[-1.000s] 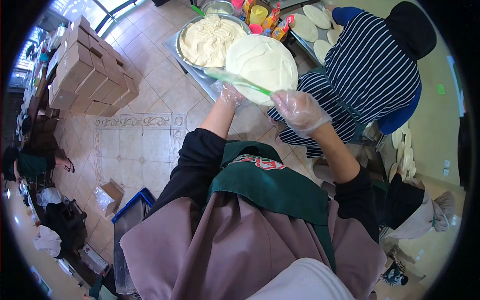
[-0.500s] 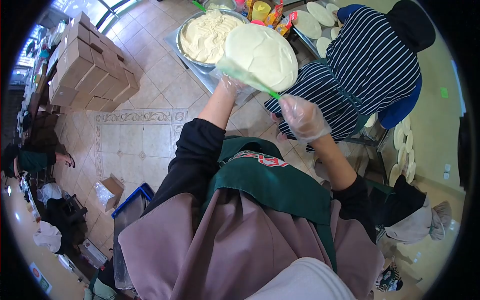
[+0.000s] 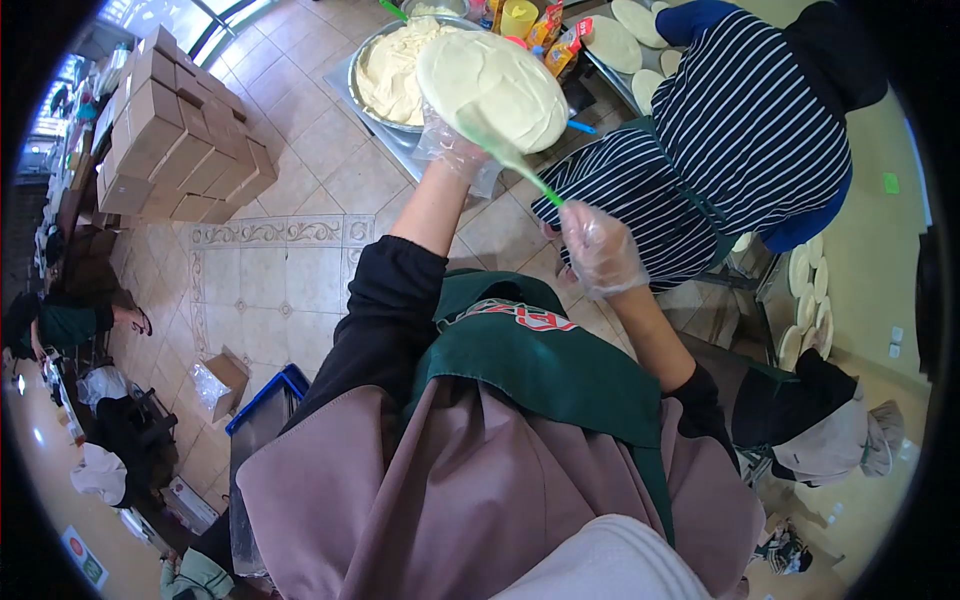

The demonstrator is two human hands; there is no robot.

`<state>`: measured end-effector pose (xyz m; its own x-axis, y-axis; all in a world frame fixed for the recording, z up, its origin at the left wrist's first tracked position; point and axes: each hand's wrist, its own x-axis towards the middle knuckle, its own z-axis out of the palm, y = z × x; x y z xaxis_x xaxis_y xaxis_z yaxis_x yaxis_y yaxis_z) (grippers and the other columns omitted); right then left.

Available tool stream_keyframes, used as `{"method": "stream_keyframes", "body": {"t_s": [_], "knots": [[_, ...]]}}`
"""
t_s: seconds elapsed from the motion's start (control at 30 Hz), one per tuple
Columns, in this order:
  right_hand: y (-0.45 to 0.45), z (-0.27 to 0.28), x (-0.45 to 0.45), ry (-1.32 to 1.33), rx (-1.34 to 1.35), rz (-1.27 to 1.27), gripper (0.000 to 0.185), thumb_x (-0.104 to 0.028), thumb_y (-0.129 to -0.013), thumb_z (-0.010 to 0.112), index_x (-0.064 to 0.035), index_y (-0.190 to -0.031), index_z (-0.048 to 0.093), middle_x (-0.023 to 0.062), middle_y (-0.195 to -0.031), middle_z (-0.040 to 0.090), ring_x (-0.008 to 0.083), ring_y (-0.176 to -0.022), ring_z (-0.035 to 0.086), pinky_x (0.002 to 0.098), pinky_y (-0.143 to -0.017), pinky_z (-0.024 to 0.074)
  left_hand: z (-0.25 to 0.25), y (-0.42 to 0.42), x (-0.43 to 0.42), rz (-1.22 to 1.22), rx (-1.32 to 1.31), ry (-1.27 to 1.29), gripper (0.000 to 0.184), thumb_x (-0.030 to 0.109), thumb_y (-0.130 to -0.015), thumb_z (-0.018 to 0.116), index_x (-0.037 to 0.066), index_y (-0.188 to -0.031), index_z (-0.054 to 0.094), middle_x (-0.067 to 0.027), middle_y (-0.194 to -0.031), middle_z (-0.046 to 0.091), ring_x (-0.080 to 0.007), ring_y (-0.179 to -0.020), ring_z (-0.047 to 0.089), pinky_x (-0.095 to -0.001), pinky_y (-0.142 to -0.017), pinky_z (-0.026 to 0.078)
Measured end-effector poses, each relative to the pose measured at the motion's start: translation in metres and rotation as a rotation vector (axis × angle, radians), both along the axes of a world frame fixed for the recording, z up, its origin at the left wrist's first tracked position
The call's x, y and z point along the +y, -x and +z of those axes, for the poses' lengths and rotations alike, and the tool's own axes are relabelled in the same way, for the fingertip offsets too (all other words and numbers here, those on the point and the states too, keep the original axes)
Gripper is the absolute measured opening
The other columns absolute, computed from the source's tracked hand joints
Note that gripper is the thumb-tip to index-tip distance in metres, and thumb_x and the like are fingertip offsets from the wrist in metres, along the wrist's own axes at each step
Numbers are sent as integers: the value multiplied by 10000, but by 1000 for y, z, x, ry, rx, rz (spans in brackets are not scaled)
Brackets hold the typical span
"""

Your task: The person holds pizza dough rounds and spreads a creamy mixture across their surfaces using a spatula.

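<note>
Head cam, biggest first: co-worker in striped clothes [image 3: 750, 120] bent over on the R, w/ back to the work. Cardboard boxes [image 3: 180, 130] stacked on the L, well apart. Metal table [image 3: 392, 152] ahead, bearing a wide bowl [image 3: 398, 125] w/ lots of pale cream [image 3: 388, 75] in it, so supply's far from used up.

Round disc [image 3: 500, 85], main item, is held up off the table, tilted, partly overlapping the bowl's R side in view. Visible top is coated approx. edge to edge; I'd judge the spreading mostly done, w/ smoothing left, as ridges + streaks show. Underside not visible. More pale rounds [image 3: 612, 45] lie beyond, near the co-worker; can't tell if they're coated.

Both hands in clear plastic gloves. R hand [image 3: 600, 245] is clenched round the handle end of a green spatula [image 3: 540, 187]. L hand [image 3: 455, 145] seems to support the disc from below at its near edge; fingers hidden, so can't tell if they're curled on it. Spatula blade, pale w/ cream, overlaps the disc's near edge; contact unclear.
</note>
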<state>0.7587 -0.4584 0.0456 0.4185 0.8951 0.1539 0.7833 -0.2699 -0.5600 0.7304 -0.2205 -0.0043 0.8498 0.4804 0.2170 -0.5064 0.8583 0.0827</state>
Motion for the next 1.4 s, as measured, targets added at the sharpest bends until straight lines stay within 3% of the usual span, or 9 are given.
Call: {"method": "stream_keyframes", "body": {"t_s": [0.17,0.37,0.6,0.7,0.87,0.93,0.97,1.07,1.4], "knots": [[0,8,12,-82,70,79,128,-144,-887,525,-32,-867,581,174,-701,566,353,-612,565,404,-534,458,0,-3,18,12,-42,13,610,516,-907,317,103,-1353,375,-146,-1353,436,-350,-1219,442,-534,-1002,372],[-22,8,16,65,40,-316,226,-217,-933,462,-36,-885,588,190,-731,599,353,-660,594,427,-584,464,-10,-2,28,93,-10,34,606,511,-909,322,104,-1355,372,-144,-1355,434,-345,-1219,443,-529,-1002,374],[1,-8,-8,-140,85,-12,193,-175,-921,482,-32,-810,546,199,-650,530,387,-588,527,441,-530,410,-18,-6,19,163,29,33,602,506,-911,328,104,-1358,367,-141,-1357,432,-340,-1219,444,-523,-1002,377],[-3,8,-2,-37,237,-66,219,-169,-919,478,-25,-767,540,192,-612,509,380,-561,499,412,-513,406,-13,-2,21,148,8,26,601,504,-912,330,104,-1359,365,-140,-1358,432,-337,-1219,444,-520,-1002,378],[-29,22,2,-158,331,-282,313,-261,-934,478,-16,-781,598,133,-633,591,303,-556,552,382,-551,443,-5,7,23,129,-32,5,598,500,-914,335,104,-1361,362,-138,-1359,430,-333,-1219,445,-516,-1003,380],[-46,18,0,-107,211,-420,266,-250,-924,507,-34,-917,663,129,-826,659,186,-731,628,301,-679,474,-3,10,26,128,-52,1,597,499,-914,336,104,-1362,361,-137,-1360,430,-332,-1219,445,-515,-1003,381],[-52,14,1,-107,212,-423,266,-250,-924,507,-34,-917,663,129,-826,659,186,-731,628,301,-679,474,-2,12,28,127,-59,-3,596,498,-915,337,104,-1362,360,-137,-1360,430,-331,-1219,445,-514,-1003,381],[-63,8,2,-193,38,-382,339,-323,-932,481,-36,-867,649,168,-741,637,325,-651,614,385,-603,467,0,16,28,122,-69,-10,595,496,-916,340,105,-1363,358,-136,-1361,429,-329,-1219,445,-511,-1003,382],[-5,-13,1,-1,64,-167,242,-251,-918,491,-58,-805,584,203,-632,515,390,-563,527,433,-538,417,-1,4,39,146,-20,-32,590,488,-919,348,105,-1367,352,-132,-1364,426,-321,-1219,447,-503,-1003,386]]}}
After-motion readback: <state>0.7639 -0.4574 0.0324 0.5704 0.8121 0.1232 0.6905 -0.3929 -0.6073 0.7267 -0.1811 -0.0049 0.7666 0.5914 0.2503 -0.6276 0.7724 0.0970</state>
